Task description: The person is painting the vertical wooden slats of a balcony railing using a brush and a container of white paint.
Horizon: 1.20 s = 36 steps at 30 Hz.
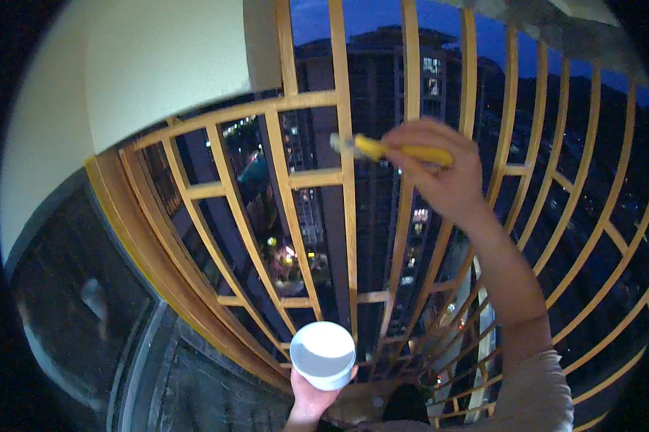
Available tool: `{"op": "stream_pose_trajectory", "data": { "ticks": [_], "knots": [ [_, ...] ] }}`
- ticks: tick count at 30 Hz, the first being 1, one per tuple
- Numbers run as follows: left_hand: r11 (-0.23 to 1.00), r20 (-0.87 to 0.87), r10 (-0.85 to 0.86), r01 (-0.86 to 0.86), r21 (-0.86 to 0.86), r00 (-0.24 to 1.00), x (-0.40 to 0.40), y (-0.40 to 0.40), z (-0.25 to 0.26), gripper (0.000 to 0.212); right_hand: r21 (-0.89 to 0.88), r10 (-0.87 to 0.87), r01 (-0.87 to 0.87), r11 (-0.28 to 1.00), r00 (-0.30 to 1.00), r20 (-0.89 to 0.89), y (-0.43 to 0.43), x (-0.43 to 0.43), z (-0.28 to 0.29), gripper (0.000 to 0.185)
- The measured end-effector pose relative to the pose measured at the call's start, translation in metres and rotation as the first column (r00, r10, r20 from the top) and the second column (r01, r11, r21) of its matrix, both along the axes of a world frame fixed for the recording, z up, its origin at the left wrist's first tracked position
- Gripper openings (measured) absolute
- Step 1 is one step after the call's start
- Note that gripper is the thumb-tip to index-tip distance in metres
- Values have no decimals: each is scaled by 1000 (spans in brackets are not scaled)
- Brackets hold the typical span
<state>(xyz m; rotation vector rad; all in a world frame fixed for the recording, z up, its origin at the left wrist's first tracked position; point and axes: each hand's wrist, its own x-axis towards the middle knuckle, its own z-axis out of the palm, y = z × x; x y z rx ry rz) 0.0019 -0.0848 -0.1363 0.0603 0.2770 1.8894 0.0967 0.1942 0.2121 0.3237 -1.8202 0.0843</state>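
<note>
My right hand [443, 167] is raised and grips the yellow handle of a small paintbrush [369, 147]. The brush points left and is blurred. Its pale tip overlaps a vertical yellow-brown bar [348, 216] of a lattice; whether it touches the bar I cannot tell. Below, my left hand [312, 397] holds a round white tub [324, 380] from underneath, its open top facing me. Bright light and a grey shadow fall inside the tub, so its contents cannot be made out.
The lattice, with short crosspieces [316, 178], curves around the front and right. A pale wall [162, 65] stands at upper left, above a brown frame [146, 232] and dark glass [206, 372]. Beyond the bars are lit buildings [431, 75] at dusk.
</note>
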Motion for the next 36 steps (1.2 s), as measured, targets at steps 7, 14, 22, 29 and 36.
{"op": "stream_pose_trajectory", "data": {
  "ticks": [7, 14, 22, 29, 36],
  "knots": [
    [985, -468, 126, -165, -44, 875, 15, -14, -18, 69, 564, -349, 375, 735, 924, -160, 36, -33, 91, 26],
    [994, -419, 104, -104, 22, 902, 13, -35, -21, 66, 148, -204, 176, 973, 958, 201, 19, -29, 69, 19],
    [993, -276, 116, -114, 24, 954, 18, -52, -21, 60, 221, -377, 419, 881, 903, -207, 6, -42, 197, 23],
    [980, -527, 141, -193, -44, 838, 32, -53, 7, 58, 557, -539, 591, 584, 795, -278, 14, -51, 176, 25],
    [965, -524, 175, -252, -79, 833, 29, -60, 7, 59, 566, -371, 260, 783, 924, 89, 9, -49, 98, 22]
  ]
}}
